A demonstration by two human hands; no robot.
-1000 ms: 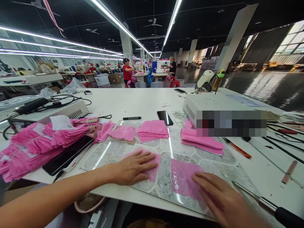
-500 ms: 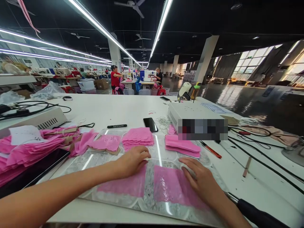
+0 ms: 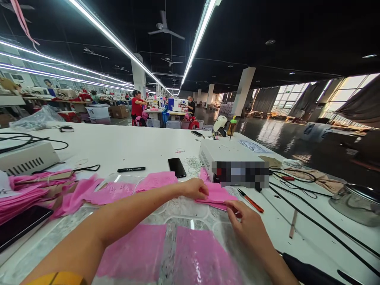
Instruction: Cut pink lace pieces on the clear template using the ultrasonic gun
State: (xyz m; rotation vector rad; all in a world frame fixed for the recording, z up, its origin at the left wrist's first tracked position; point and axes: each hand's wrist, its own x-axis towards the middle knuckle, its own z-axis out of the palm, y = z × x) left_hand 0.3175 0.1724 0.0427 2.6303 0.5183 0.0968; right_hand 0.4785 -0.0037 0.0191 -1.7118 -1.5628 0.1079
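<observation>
A folded stack of pink fabric [image 3: 218, 194] lies at the back right of the clear plastic mat. My left hand [image 3: 194, 189] reaches across to the left end of this stack, fingers curled onto the cloth. At its right front corner, my right hand [image 3: 245, 217] pinches the edge between thumb and fingertips. Nearer to me, two flat pink pieces, a left one [image 3: 133, 251] and a right one [image 3: 202, 253], show through clear plastic [image 3: 170, 247]. Another pink pile [image 3: 157, 180] sits left of my left wrist, partly behind my forearm.
A white box-shaped machine [image 3: 234, 158] stands behind the stack, cables running right. An orange cutter knife [image 3: 251, 201] lies beside it. A phone [image 3: 177, 167] and a marker [image 3: 131, 169] lie behind the mat. A black handle [image 3: 308, 270] is at lower right; a glass-lidded pot [image 3: 354, 202] stands farther right.
Both hands have left the flat pieces under the plastic and moved forward to the folded pink stack, where they now grip it. The view has shifted slightly right.
</observation>
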